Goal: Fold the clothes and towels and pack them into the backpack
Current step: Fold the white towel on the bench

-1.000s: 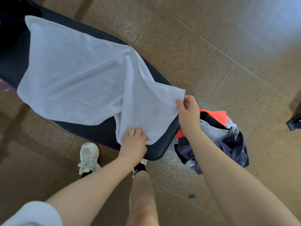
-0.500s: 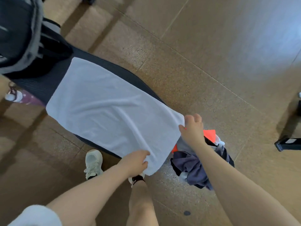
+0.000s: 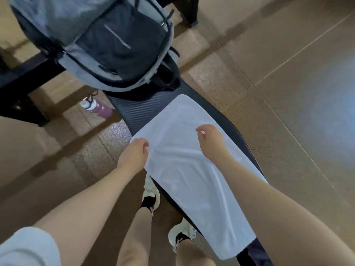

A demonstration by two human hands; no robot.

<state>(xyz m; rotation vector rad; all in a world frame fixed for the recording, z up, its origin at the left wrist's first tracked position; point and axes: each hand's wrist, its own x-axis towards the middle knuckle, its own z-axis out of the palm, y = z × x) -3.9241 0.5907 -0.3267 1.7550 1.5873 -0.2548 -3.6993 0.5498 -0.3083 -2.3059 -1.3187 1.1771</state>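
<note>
A white towel (image 3: 188,169) lies flat and lengthwise on a black ribbed bench pad (image 3: 142,112). My left hand (image 3: 133,156) grips the towel's left edge, fingers curled onto the cloth, with creases spreading from it. My right hand (image 3: 210,141) hovers just over the middle of the towel, its fingers loosely curled and holding nothing that I can see. The grey backpack (image 3: 107,45) with a dark front panel stands at the far end of the pad, beyond the towel.
A purple water bottle (image 3: 99,108) lies on the tiled floor left of the pad. A black frame (image 3: 21,87) stands at the far left. My feet in white shoes (image 3: 151,192) are beside the pad's near edge.
The towel was held up by two corners and spread wide; now it lies narrower and flat on the pad. My right hand has let go. The view swung toward the backpack; the clothes pile has left view.
</note>
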